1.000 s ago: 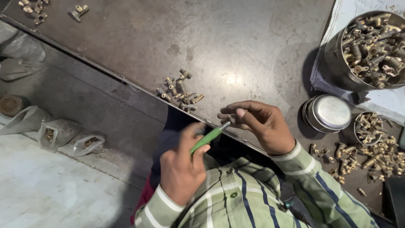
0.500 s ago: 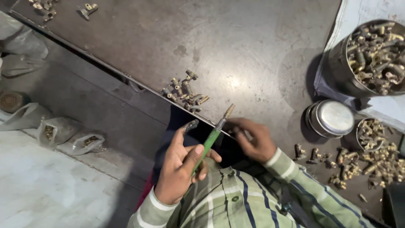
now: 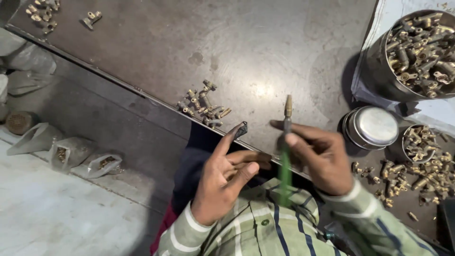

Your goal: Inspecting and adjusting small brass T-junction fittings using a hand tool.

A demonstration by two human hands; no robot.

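Observation:
My right hand (image 3: 322, 161) pinches a green-handled tool (image 3: 285, 166) with a brass piece (image 3: 287, 105) on its tip, held upright over the near edge of the dark metal table (image 3: 142, 52). My left hand (image 3: 222, 182) is just left of the tool with its fingers spread and nothing in it. Its raised index finger wears a dark cap (image 3: 241, 129). A small heap of brass fittings (image 3: 204, 105) lies on the table edge, beyond my left hand.
A large steel pot of brass fittings (image 3: 417, 52) stands on a white sheet at the right. Below it are a lidded steel tin (image 3: 372, 127), a small tin of fittings (image 3: 419, 144) and loose fittings (image 3: 422, 178). Plastic bags (image 3: 71, 151) lie on the floor at left.
The green tool has gone from my left hand to my right hand and now stands upright. My left hand has let go and spread its fingers.

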